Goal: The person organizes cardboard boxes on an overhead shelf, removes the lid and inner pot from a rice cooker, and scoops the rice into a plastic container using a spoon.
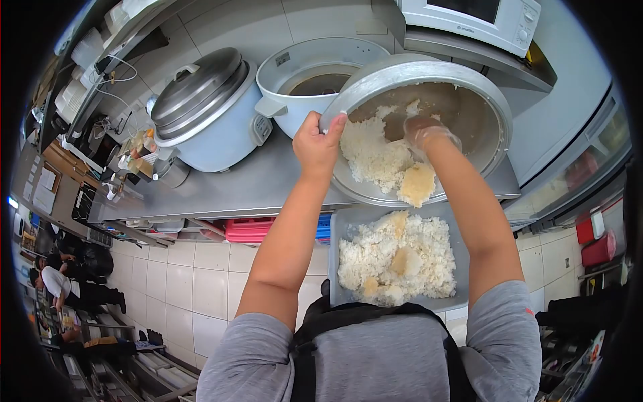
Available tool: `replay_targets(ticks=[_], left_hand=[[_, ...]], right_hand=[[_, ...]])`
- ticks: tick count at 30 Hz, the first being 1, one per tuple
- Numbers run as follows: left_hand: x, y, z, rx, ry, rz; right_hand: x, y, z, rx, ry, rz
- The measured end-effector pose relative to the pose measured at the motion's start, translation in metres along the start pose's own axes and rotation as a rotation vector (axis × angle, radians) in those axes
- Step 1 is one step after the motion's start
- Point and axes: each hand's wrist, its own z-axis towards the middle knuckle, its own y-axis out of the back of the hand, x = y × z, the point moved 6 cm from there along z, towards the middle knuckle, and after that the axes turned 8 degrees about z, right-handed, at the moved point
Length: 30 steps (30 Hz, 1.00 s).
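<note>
My left hand (319, 146) is closed on the rim of a large metal rice pot (492, 110), thumb on top. The pot is tilted with its mouth toward me. Inside it, my right hand (432, 134) wears a clear plastic glove and is beside the white cooked rice (375, 151); its fingers do not show clearly. A browned slab of crusted rice (416, 184) lies at the pot's lower lip. Below the pot, a grey tub (340, 234) holds a heap of rice (429, 248) with several browned pieces on it.
On the steel counter (268, 177) stand a lidded rice cooker (207, 127) and an open cooker body (301, 110). A microwave (475, 23) sits on a shelf at upper right. Red (248, 230) and blue (323, 228) containers are beneath the counter. Other people (63, 285) are far left.
</note>
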Motion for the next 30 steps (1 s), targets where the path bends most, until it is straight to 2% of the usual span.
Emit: replay_targets(ticks=[3,6,8,10,12,15,18,21,24,27,30], left_hand=[[0.004,-0.001,-0.002,0.022,0.014,0.003],[-0.004,0.002,-0.003,0.007,-0.001,-0.055],[-0.002,0.002,-0.004,-0.008,-0.012,-0.064],[0.002,-0.001,-0.006,-0.026,-0.02,-0.068],[0.007,-0.001,-0.006,-0.042,-0.025,-0.059],[0.007,0.001,-0.009,0.004,-0.007,0.029],[0.009,0.0,-0.007,-0.036,-0.072,0.092],[0.007,-0.001,-0.006,-0.131,-0.144,0.091],[-0.002,-0.001,-0.006,-0.15,-0.18,0.136],[-0.01,-0.003,-0.003,-0.137,-0.17,0.176],[-0.01,-0.006,0.001,-0.133,-0.16,0.173]], right_hand=[[0.018,-0.004,0.018,0.206,0.089,-0.254],[0.02,-0.032,0.046,0.207,0.197,-0.377],[-0.008,-0.078,0.079,0.165,0.194,-0.253],[-0.015,-0.081,0.076,0.18,0.139,-0.169],[-0.005,-0.064,0.025,0.252,0.031,-0.115],[-0.015,-0.099,0.004,0.054,0.227,-0.106],[-0.021,-0.123,-0.036,-0.25,0.341,0.041],[-0.03,-0.13,-0.071,-0.14,0.191,0.005],[-0.032,-0.111,-0.115,-0.184,0.086,0.055],[-0.051,-0.117,-0.131,-0.188,0.139,0.013],[-0.064,-0.11,-0.156,-0.101,0.126,-0.076]])
